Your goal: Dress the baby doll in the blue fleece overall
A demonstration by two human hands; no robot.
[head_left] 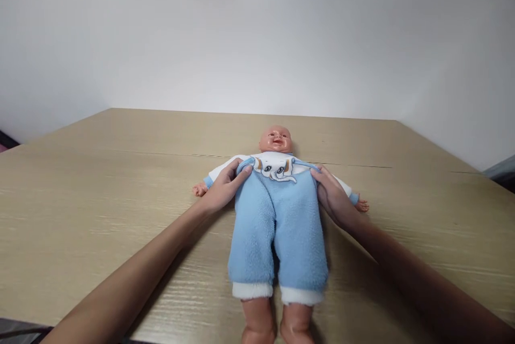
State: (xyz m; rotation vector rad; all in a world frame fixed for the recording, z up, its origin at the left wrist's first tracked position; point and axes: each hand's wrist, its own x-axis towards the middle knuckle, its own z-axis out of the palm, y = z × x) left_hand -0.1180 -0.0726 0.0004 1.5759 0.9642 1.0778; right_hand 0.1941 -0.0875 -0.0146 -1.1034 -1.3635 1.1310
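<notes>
A baby doll [277, 140] lies on its back on the wooden table, head at the far side and bare feet toward me. It wears a white top with blue cuffs and fuzzy light blue pants [254, 226] with white hems. An elephant face [277, 168] decorates the middle of the chest. My left hand [227, 185] pinches the waistband at the left side of the doll. On the opposite side, my right hand [332, 194] grips the same waistband between thumb and fingers. Both hands' lower fingers are partly hidden by the cloth.
The light wooden table [120, 188] has a thin seam running across it behind the doll's shoulders. A white partition [241, 49] rises along the far edge and continues down the right side. Dark objects show at the lower left corner and right edge.
</notes>
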